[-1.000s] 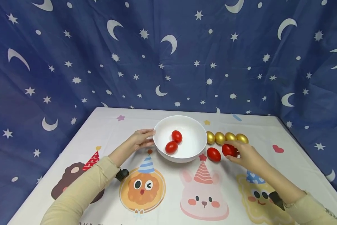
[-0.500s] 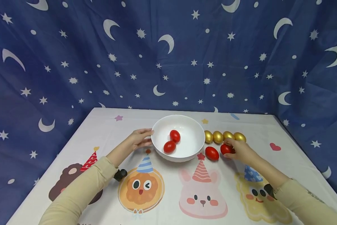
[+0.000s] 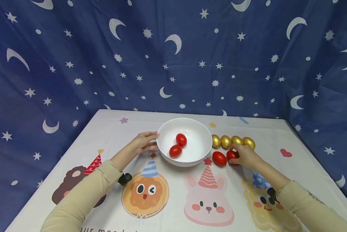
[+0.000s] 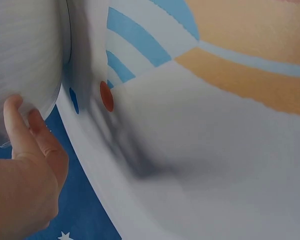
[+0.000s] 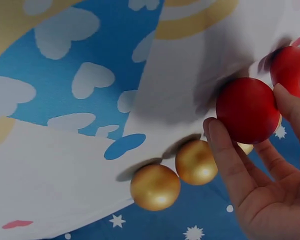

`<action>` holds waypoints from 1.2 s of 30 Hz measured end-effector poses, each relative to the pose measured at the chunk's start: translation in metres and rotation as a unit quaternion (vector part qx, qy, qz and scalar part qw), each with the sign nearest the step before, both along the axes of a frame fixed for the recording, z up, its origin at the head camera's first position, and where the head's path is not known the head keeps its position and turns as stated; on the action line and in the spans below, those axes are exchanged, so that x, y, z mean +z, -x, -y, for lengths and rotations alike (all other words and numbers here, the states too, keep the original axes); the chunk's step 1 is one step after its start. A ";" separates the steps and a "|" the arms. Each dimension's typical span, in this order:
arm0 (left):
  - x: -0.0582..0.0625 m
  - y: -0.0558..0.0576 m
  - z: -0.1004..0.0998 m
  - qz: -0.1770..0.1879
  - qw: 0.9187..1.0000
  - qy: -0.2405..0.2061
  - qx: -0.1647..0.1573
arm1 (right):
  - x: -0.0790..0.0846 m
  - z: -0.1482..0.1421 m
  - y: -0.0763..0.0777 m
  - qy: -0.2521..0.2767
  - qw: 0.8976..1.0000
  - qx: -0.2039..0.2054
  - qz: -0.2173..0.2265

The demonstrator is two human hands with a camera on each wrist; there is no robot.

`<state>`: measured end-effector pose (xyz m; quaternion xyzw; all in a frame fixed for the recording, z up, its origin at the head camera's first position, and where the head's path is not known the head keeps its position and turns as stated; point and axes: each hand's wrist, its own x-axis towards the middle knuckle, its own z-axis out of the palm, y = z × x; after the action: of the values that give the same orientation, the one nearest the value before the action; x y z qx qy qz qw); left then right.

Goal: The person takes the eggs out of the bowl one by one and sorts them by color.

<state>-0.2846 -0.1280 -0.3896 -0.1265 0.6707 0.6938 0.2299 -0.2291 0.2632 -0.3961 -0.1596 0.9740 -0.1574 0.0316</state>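
Note:
In the head view, my left hand [image 3: 144, 143] rests its fingers against the outer side of a white bowl [image 3: 201, 141], at its left. The left wrist view shows those fingertips on the bowl's wall [image 4: 27, 60]. Two red eggs [image 3: 175, 150] lie inside the bowl. To the right of the bowl, my right hand [image 3: 247, 156] holds a red egg [image 5: 247, 110] between thumb and fingers, close over the tablecloth. Another red egg [image 3: 219, 158] lies just left of the held one.
A row of several gold eggs [image 3: 237, 140] runs behind the red eggs, starting at the bowl's right side. The white tablecloth [image 3: 104, 129] carries printed cartoon figures. A dark blue curtain [image 3: 191, 58] with moons and stars hangs behind the table.
My right hand has moved slightly left and down with the red egg, bringing it beside the other red egg. My left hand stays at the bowl. The camera view has shifted slightly.

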 end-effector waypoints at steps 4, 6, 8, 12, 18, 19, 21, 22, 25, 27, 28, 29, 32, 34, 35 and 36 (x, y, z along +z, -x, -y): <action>0.001 0.001 -0.001 0.004 1.000 0.005 -0.005 | 0.000 -0.001 -0.001 0.007 1.000 0.003 0.002; 0.001 0.002 -0.002 0.007 1.000 0.005 -0.005 | 0.001 -0.001 -0.001 0.013 1.000 0.007 0.001; 0.001 0.002 -0.002 0.006 1.000 0.002 -0.004 | 0.002 -0.001 -0.001 0.016 1.000 0.010 0.001; 0.001 0.003 -0.002 0.003 1.000 -0.001 -0.007 | 0.002 -0.001 -0.001 0.014 1.000 0.007 0.001; 0.000 0.003 -0.002 0.004 1.000 0.008 -0.010 | 0.002 -0.001 0.000 0.011 1.000 0.008 0.000; 0.000 0.003 -0.001 0.003 1.000 0.009 -0.010 | 0.002 -0.001 0.000 0.009 1.000 0.006 0.000; 0.000 0.002 -0.001 0.003 1.000 0.007 -0.008 | 0.003 -0.001 0.000 0.006 1.000 0.002 0.005; 0.000 0.002 -0.001 0.003 1.000 0.007 -0.008 | 0.003 -0.001 -0.001 0.005 1.000 0.000 0.007; 0.000 0.002 -0.002 0.003 1.000 0.004 -0.005 | 0.003 0.000 -0.001 0.002 1.000 -0.012 0.013; 0.001 0.002 -0.002 0.003 1.000 0.005 -0.003 | 0.002 0.000 -0.001 0.003 1.000 -0.015 0.012; 0.001 0.002 -0.002 0.004 1.000 0.005 -0.002 | 0.002 0.000 -0.001 0.003 1.000 -0.016 0.011; 0.001 0.002 -0.002 0.005 1.000 0.003 -0.001 | 0.002 0.000 -0.001 0.003 1.000 -0.017 0.009; 0.001 0.001 -0.002 0.005 1.000 0.000 -0.002 | 0.000 0.001 -0.001 0.003 1.000 -0.019 0.006; 0.001 0.001 -0.002 0.005 1.000 -0.001 -0.003 | 0.000 0.002 -0.002 0.003 1.000 -0.017 0.007; 0.001 0.001 -0.002 0.005 1.000 0.000 -0.003 | 0.000 0.002 -0.003 0.002 1.000 -0.016 0.009; 0.001 0.001 -0.001 0.005 1.000 0.001 -0.003 | 0.000 0.002 -0.004 0.003 1.000 -0.014 0.011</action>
<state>-0.2858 -0.1266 -0.3887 -0.1279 0.6706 0.6919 0.2349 -0.2253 0.2610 -0.3960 -0.1443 0.9753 -0.1622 0.0396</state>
